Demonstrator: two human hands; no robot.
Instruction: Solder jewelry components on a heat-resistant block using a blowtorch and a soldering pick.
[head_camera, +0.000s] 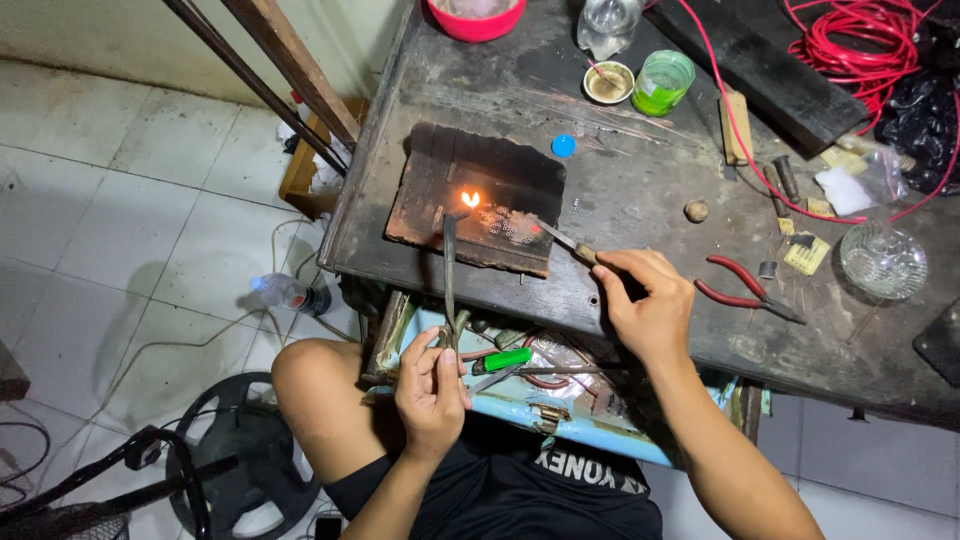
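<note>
Looking down from the head view, a dark, scorched bench (640, 190) fills the upper right, standing on a pale tiled floor (120, 200) with timber laths (290, 70) leaning beside it. At the bench's near left lies a charred board (440, 190) carrying a small perforated metal piece (510, 226), and a little flame (470, 199) burns at its left end. The left hand (430, 385) has its grip closed round the thin torch pipe (449, 270), which runs up from the bench's front edge to the flame. The right hand (640, 300) pinches a slim wooden-handled pick (565, 240), tip resting at the metal piece. Red-handled pliers (745, 290) lie just right of that hand; farther back sit a green cup (662, 82), a small dish (608, 82), a blue cap (564, 146) and a glass bowl (882, 262). Red wire (850, 45) coils at the far right corner. Below the front edge an open light-blue drawer (560, 425) holds a green lighter (505, 360) and clutter too jumbled to sort. Bare floor lies open to the left, though a fan (230, 470) and a plastic bottle (290, 294) crowd the person's knee. A red bowl (476, 15) is cut off at the top edge.
</note>
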